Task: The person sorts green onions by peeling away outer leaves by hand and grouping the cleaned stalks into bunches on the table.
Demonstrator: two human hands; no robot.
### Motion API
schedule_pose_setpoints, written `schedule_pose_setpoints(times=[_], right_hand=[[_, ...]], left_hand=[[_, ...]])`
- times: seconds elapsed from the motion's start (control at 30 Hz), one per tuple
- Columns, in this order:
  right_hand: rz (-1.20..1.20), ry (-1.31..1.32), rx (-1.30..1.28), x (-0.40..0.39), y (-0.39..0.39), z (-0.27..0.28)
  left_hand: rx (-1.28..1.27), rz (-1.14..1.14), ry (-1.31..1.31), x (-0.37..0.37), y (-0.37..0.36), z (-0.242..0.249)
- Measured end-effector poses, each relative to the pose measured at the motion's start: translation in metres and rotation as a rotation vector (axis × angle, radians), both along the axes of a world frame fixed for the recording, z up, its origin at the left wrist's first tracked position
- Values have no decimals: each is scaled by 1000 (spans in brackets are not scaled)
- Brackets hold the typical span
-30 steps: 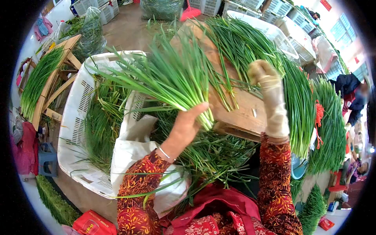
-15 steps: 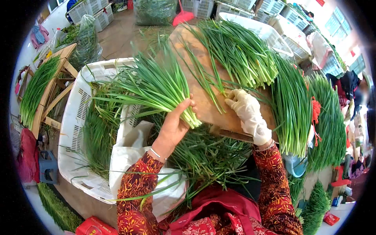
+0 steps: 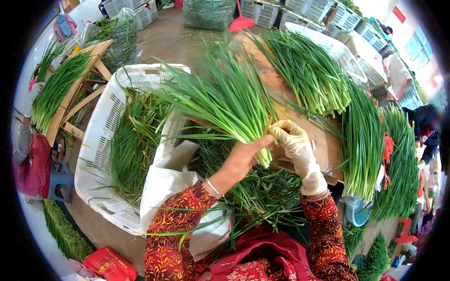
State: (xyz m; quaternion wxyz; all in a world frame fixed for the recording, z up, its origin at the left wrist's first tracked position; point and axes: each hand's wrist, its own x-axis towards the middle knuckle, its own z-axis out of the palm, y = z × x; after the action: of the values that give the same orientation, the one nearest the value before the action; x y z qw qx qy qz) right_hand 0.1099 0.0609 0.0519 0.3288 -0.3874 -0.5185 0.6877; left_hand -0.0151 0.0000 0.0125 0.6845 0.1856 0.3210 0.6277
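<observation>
My left hand (image 3: 241, 161), bare with a bracelet at the wrist, is closed around the pale stem ends of a bunch of garlic chives (image 3: 229, 103). The leaves fan out up and to the left. My right hand (image 3: 293, 140), in a whitish glove, pinches at the right edge of that bunch, close to the left fingertips. A yellowish bit of leaf shows by its fingers; exactly which stalks it grips is partly hidden. Behind the hands lies a wooden board (image 3: 323, 140) carrying a large pile of chives (image 3: 309, 70).
A white plastic crate (image 3: 86, 164) with loose greens stands at left. Cut leaves (image 3: 262, 194) lie below my hands. More chives (image 3: 361, 140) hang at the board's right edge, near a blue basin (image 3: 358, 210). A person's sleeve (image 3: 23, 136) shows beyond a wooden stand (image 3: 70, 103) at far left.
The loose stalks on the board are now up against the bunch. My left hand has moved right with the bunch, and my gloved hand now meets it. The view has shifted slightly.
</observation>
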Motion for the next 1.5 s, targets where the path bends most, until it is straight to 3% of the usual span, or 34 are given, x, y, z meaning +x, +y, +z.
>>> schedule_pose_setpoints(times=[0.2,0.27,0.63,0.77,0.83,0.97,1.03,1.1,1.13,1.2,1.27,1.3,1.37,1.43,1.5], right_hand=[[-17,-213,59,-1,2,0],[12,-246,287,-2,2,2],[-40,-75,142,-15,35,13],[-15,67,163,-26,59,25],[92,256,93,-24,75,43],[34,560,379,-5,95,101],[94,713,399,25,87,133],[176,867,206,58,54,150],[97,711,335,74,36,135],[305,775,90,98,1,75],[620,-175,332,94,-39,38],[821,-638,653,100,-58,-19],[996,-1475,500,61,-62,3],[292,-913,700,72,-49,-2],[166,-962,741,45,-28,29]], left_hand=[[-13,62,40,1,-1,-1],[-30,54,31,1,-2,1],[6,27,-56,4,1,-7],[-24,35,-6,7,1,-12],[-34,28,-6,6,-1,-13],[-104,30,-29,5,-1,-11],[-84,-31,-47,-1,-2,-8],[2,16,-99,-3,-1,-2],[53,0,-114,-7,2,-7],[66,23,-169,-9,0,10],[53,31,-208,-11,1,10],[96,-3,-300,-12,2,6],[129,-41,-380,-15,3,4],[99,2,-272,-15,1,2],[91,-2,-256,-15,2,-2]])
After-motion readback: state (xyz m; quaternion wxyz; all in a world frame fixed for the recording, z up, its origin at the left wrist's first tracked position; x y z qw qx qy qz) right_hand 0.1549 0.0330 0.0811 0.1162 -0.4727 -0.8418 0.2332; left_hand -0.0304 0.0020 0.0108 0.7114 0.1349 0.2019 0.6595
